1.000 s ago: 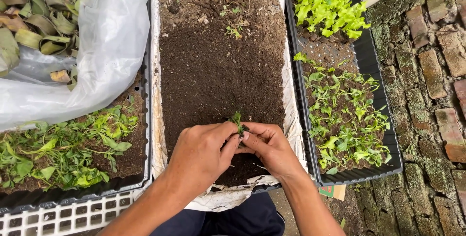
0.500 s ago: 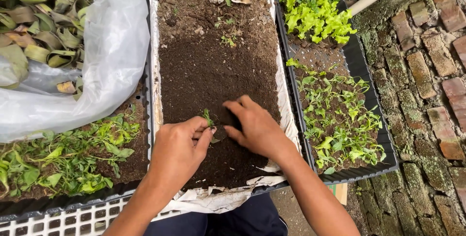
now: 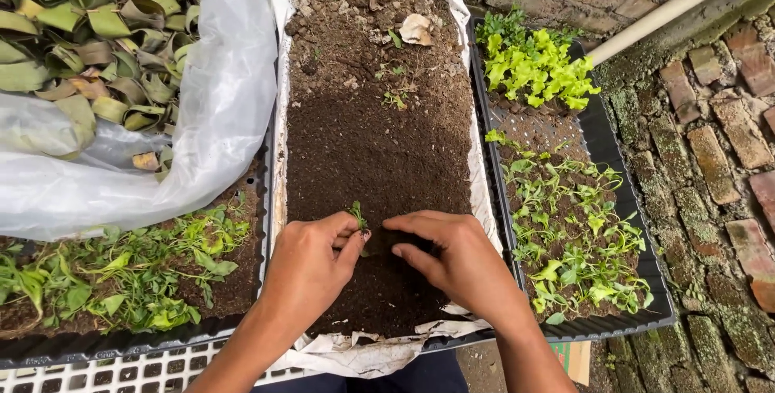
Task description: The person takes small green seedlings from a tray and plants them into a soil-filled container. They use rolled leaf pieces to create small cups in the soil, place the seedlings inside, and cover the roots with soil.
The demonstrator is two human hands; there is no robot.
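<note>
The left hand sits at about 7 o'clock in the view, its grip narrow: thumb and forefinger pinch the stem of a tiny green seedling, whose leaves stand upright just above the fingertips, at the surface of the dark soil. The right hand lies just beside it toward 5 o'clock, fingers loosely curled and pointing toward the left hand, the fingertips resting on the soil right next to the seedling; this grip holds nothing that can be seen, and the two hands are near but not clearly touching.

Both hands work in the long black plastic tray lined with white sheeting and filled with dark brown soil, which runs through the middle of the view from 12 to 6 o'clock. Its far end, toward 12 o'clock, is lumpier, with a dry pale leaf and a few small green sprouts.

At 3 o'clock a black perforated seedling tray holds many small green seedlings, with a clump of brighter yellow-green leafy plants at its far end. At 9 o'clock a clear plastic sheet drapes over folded green leaf strips; below it, at 8 o'clock, another black tray of wilted green seedlings rests on a white plastic lattice crate. Mossy red bricks pave the ground at 3 o'clock, and a pale pipe crosses toward 1 o'clock
</note>
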